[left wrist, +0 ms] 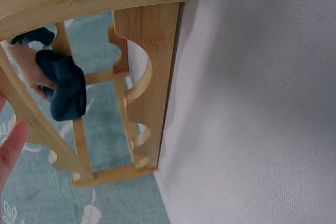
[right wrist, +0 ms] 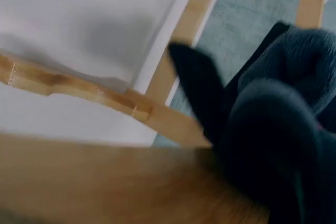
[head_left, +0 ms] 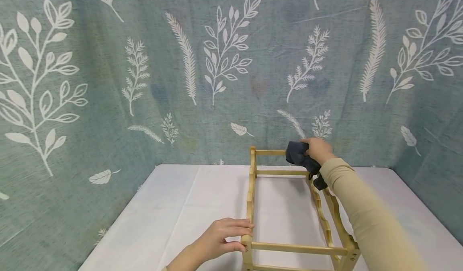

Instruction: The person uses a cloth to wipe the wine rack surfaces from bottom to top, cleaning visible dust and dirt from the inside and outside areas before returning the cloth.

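Note:
A light bamboo rack with notched side rails stands on the white table. My left hand holds its near left corner, fingers over the rail and thumb at the front end. In the left wrist view, only fingertips show beside the rack's wood. At the rack's far right end, my right hand grips a dark navy cloth, bunched, its exact kind unclear. The right wrist view has the soft dark cloth close up, hiding most of the fingers.
White cloth covers the table, which runs back to a green-grey curtain with white leaf prints. Crossbars join the rack's two sides at the far end. My right sleeve passes over the rack's right side.

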{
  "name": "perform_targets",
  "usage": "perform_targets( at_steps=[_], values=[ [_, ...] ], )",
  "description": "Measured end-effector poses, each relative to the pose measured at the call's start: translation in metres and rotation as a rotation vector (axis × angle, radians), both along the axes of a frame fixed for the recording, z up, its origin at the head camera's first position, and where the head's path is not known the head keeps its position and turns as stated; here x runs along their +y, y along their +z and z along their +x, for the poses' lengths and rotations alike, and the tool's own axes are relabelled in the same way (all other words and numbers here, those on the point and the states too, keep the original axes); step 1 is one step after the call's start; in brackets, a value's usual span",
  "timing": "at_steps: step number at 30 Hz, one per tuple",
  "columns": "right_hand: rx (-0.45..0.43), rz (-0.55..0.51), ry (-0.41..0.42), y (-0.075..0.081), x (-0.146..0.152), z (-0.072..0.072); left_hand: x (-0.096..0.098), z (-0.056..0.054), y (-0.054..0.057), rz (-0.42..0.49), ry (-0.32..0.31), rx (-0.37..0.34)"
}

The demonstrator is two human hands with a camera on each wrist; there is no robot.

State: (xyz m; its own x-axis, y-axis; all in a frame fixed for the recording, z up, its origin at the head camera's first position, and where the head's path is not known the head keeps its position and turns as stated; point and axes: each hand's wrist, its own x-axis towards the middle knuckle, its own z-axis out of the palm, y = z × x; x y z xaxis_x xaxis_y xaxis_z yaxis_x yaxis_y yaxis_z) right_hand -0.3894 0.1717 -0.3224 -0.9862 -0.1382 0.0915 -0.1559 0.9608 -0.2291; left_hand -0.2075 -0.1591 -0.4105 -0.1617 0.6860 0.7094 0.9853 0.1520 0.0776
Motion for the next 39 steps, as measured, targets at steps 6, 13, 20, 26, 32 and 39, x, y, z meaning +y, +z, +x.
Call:
perform_targets(
  at_steps=[6,13,20,26,32,39],
  values=[
    [-0.042,-0.030,0.039,0.002,0.006,-0.003,0.001,-0.001,-0.002,-0.005,0.007,0.008],
    [-0.089,-0.072,0.202,0.005,-0.032,-0.004,-0.002,-0.002,-0.002,-0.004,0.004,0.011],
    [0.006,-0.045,0.257,0.000,-0.088,0.001,-0.002,-0.003,-0.002,0.009,-0.002,0.002],
    [0.074,0.019,0.202,-0.004,-0.085,0.000,-0.001,-0.003,-0.003,0.014,-0.009,0.000],
    [0.078,0.081,0.163,0.000,-0.048,0.002,-0.001,-0.003,-0.003,0.016,-0.010,-0.006],
    [0.009,-0.005,0.083,-0.001,-0.002,-0.001,0.000,-0.002,-0.004,0.014,-0.009,-0.018]
  ],
)
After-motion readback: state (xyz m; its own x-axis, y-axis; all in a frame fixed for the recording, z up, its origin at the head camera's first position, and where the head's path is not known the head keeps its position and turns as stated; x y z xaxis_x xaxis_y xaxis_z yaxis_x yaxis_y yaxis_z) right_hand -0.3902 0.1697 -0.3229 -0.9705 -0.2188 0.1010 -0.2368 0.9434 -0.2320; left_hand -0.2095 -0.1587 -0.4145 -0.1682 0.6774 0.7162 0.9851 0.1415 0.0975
